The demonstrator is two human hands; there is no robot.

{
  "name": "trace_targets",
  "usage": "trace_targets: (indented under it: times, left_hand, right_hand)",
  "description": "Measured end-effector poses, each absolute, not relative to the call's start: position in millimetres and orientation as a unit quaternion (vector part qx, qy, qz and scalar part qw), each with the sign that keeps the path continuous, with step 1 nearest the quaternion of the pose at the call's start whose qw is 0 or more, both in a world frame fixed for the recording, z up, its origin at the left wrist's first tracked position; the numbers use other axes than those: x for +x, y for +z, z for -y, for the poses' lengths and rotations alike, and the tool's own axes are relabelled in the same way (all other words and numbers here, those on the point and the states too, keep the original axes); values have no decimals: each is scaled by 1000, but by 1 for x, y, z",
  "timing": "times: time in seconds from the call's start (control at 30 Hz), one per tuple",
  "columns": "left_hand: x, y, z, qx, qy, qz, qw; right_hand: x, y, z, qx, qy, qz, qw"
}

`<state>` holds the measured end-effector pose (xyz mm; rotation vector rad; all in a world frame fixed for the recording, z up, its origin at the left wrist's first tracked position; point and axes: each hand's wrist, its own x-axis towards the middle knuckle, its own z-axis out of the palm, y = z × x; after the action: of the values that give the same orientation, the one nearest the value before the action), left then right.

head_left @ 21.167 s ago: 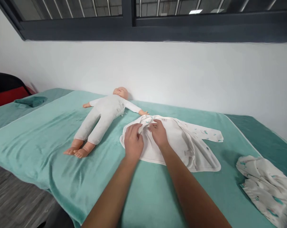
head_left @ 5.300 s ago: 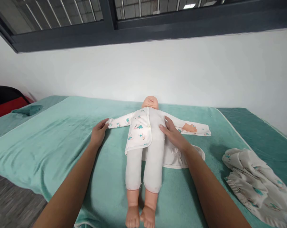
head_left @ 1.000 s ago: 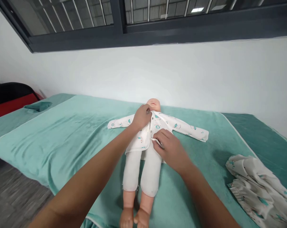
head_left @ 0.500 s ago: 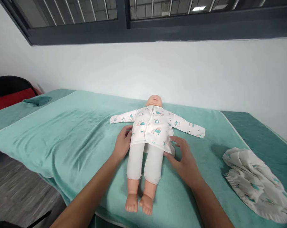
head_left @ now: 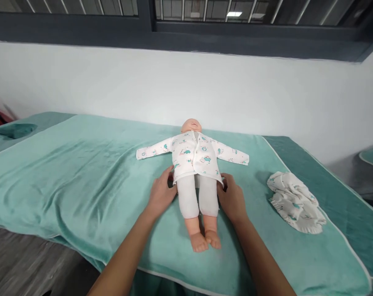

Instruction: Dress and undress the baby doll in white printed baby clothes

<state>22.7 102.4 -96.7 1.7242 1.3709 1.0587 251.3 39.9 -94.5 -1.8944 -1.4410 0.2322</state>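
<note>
A baby doll (head_left: 191, 226) lies on its back on the green blanket, its feet toward me. It wears a white printed baby shirt (head_left: 194, 158) with the sleeves spread out to both sides, and white leggings (head_left: 188, 197). My left hand (head_left: 163, 189) is at the shirt's left lower edge, thumb and fingers closing round the hem by the doll's hip. At the opposite hip, my right hand (head_left: 232, 197) pinches the right corner of the hem. Some fingertips are hidden behind the cloth.
A crumpled white printed garment (head_left: 297, 201) lies to the right on the blanket (head_left: 90, 181). Behind the bed stands a white wall (head_left: 186, 86) below a dark window frame (head_left: 186, 39). Grey floor (head_left: 22, 263) shows at the lower left.
My right hand has drawn in from beside the shirt and closed on its hem. The left hand has moved down to the hem. The doll's legs have swung to the right; the view has turned right.
</note>
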Motion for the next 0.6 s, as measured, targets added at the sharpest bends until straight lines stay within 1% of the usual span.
trace_targets:
  times: [0.13, 0.27, 0.37, 0.5, 0.6]
  left_hand:
    - [19, -103, -99, 688, 392, -533, 298]
    - [14, -105, -92, 680, 397, -558, 262]
    - [13, -108, -90, 690, 379, -568, 239]
    - [15, -111, -91, 696, 363, -577, 228]
    - [15, -112, -90, 684, 378, -578, 234]
  right_hand:
    - [251, -95, -37, -736, 99, 561, 366]
    - [252, -93, -34, -736, 105, 537, 398]
    - [253, -91, -32, -740, 105, 533, 398]
    - [252, -91, -32, -743, 114, 527, 396]
    - [252, -91, -32, -736, 127, 527, 406]
